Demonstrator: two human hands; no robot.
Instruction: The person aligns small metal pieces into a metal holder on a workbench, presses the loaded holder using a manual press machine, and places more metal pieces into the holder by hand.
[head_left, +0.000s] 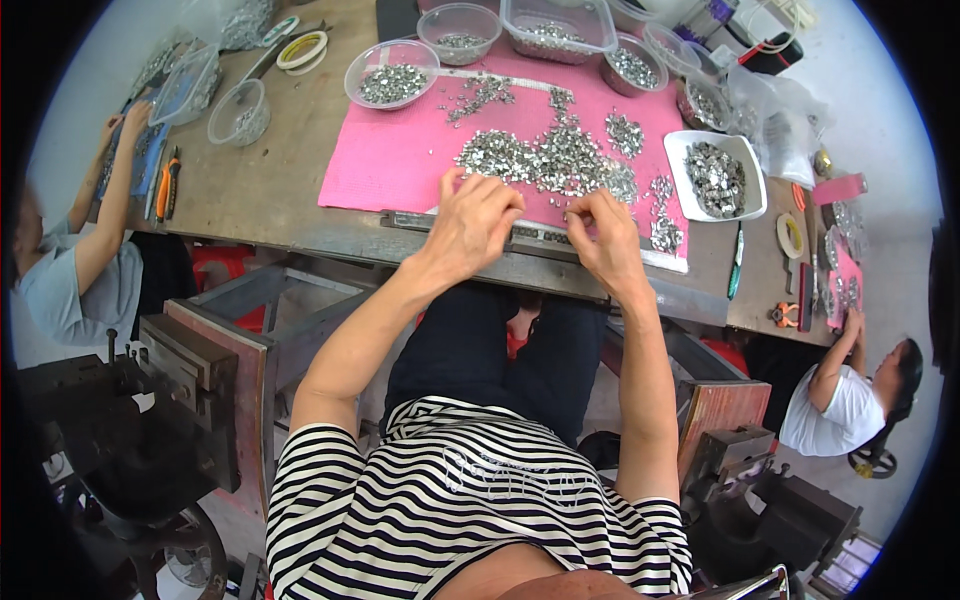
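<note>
My left hand point(474, 222) is closed, its fingertips bent together over a narrow metal rail point(400, 219) at the table's front edge. A short way to the right, my right hand point(606, 240) has thumb and fingers pinched together above the same rail. Whatever either pinch holds is hidden or too small to name. Dark, small segments point(533, 235) lie in a row along the rail between the hands. Just beyond the fingers, a heap of small shiny metal pieces point(560, 158) spreads over a pink mat point(360, 160).
Clear plastic tubs point(393, 98) of metal pieces line the back. At right are a white square dish point(757, 180) and a green-handled tool point(737, 262). Tape rolls point(302, 50) and orange-handled pliers point(173, 185) lie left. Co-workers sit on both sides; machines point(195, 370) stand below.
</note>
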